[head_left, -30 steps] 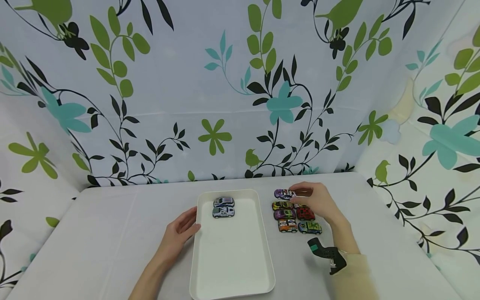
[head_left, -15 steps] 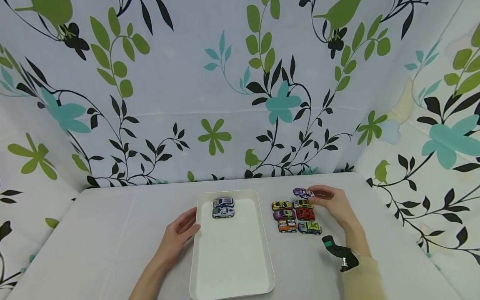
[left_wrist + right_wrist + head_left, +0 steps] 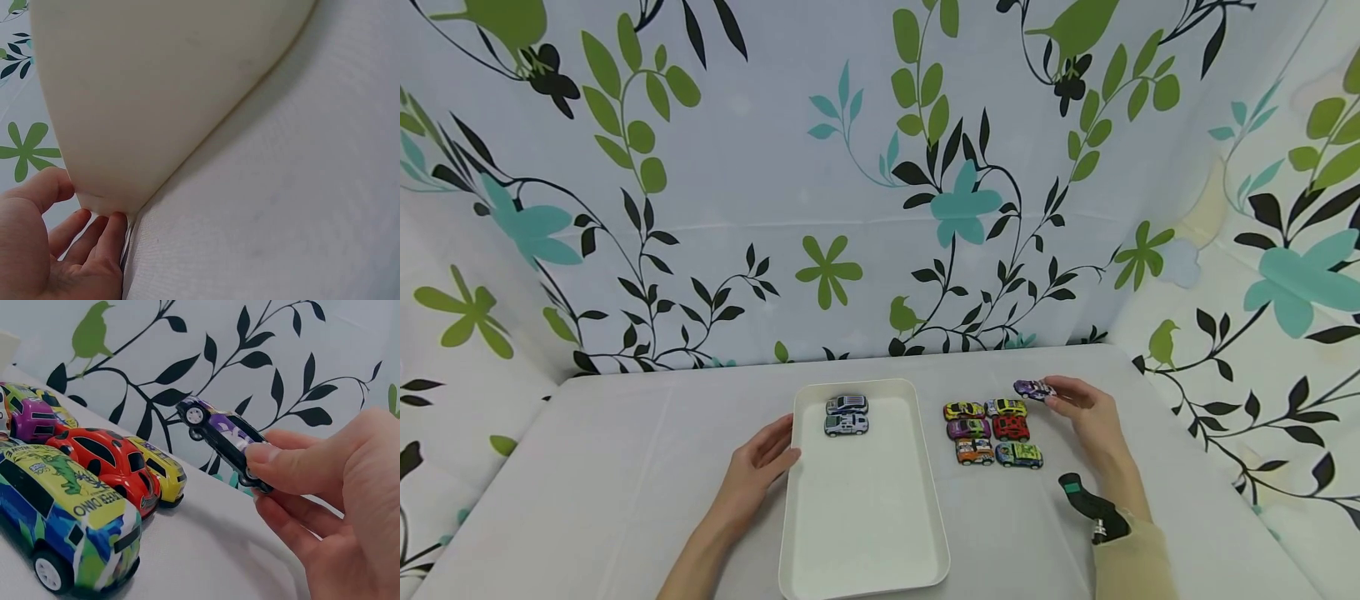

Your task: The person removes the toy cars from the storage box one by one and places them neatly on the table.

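My right hand (image 3: 1088, 417) pinches a purple toy car (image 3: 1033, 389) between thumb and fingers. In the right wrist view that car tilts above the table, apart from the other cars. At the left side of a white tray (image 3: 865, 517), my left hand (image 3: 765, 457) grips the rim, thumb on one side and fingertips on the other, as the left wrist view shows. Two silver toy cars, an upper one (image 3: 847, 404) and a lower one (image 3: 847, 425), lie side by side near the tray's far end.
Right of the tray stand several toy cars: a red spotted one (image 3: 109, 462), a green-and-blue one (image 3: 69, 512), a yellow one (image 3: 964, 411), a purple-and-green one (image 3: 968, 428) and an orange one (image 3: 975, 452). A leaf-patterned curtain (image 3: 737, 167) hangs behind the white table (image 3: 625, 467).
My right hand has carried the purple car rightward, from behind the yellow car to beyond the group's right edge. My left hand and the tray stay where they were.
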`<action>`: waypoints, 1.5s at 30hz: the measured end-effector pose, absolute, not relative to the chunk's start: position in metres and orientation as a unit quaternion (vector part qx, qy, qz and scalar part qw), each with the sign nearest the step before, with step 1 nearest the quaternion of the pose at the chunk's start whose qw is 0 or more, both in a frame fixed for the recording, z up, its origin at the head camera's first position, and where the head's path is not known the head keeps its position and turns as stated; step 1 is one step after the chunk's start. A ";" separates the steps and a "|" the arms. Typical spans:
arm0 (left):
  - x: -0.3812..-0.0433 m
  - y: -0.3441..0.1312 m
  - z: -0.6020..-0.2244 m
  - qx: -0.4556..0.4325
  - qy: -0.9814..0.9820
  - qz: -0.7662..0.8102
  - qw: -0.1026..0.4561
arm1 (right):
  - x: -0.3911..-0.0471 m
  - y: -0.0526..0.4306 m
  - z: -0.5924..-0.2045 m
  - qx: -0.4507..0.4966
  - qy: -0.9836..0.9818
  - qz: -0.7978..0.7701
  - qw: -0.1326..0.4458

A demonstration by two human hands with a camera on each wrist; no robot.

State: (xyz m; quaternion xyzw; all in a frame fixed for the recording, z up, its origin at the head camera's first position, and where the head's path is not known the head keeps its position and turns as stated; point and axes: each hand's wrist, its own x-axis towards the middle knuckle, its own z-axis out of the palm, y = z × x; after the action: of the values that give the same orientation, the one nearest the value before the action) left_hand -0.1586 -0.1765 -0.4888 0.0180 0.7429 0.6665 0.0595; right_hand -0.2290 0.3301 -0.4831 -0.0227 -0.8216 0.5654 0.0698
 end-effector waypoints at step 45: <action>-0.159 -0.177 -0.490 0.020 0.742 0.668 0.058 | -0.230 0.326 -0.486 -0.051 -0.869 0.481 0.102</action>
State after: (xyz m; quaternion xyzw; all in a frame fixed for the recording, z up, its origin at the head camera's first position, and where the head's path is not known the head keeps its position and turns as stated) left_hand -0.1586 -0.1766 -0.4898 0.0201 0.7419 0.6677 0.0584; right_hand -0.2299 0.3264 -0.4858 -0.0512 -0.8692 0.4811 0.1019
